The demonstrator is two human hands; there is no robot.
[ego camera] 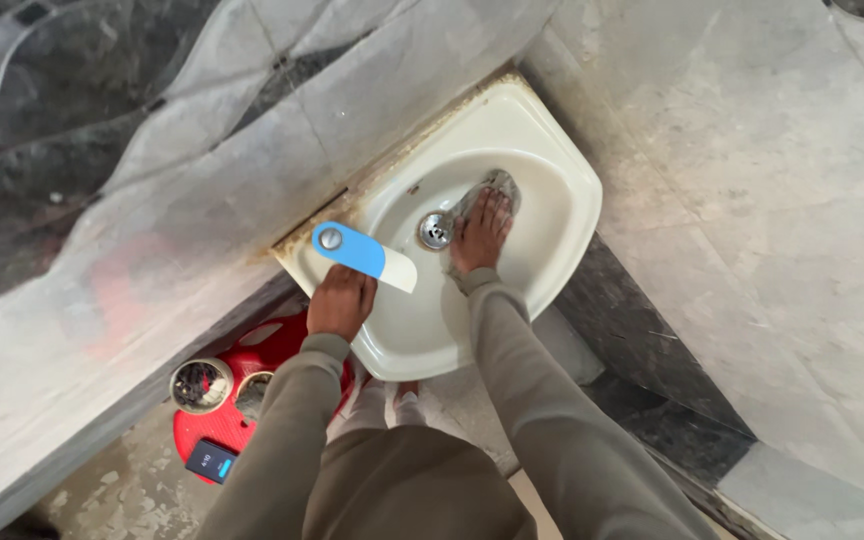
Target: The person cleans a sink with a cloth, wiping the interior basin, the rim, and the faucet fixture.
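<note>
While the left hand [341, 301] rests closed on the near-left rim of the white corner sink [552, 180], just below the blue tap handle [350, 247], the right hand [480, 232] presses flat on a grey cloth [497, 186] inside the bowl; the cloth lies right of the drain [435, 230].

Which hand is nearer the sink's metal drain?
Right. The right hand presses a grey cloth in the basin just beside the drain. The left hand rests on the sink rim, farther off, under the blue tap handle.
</note>
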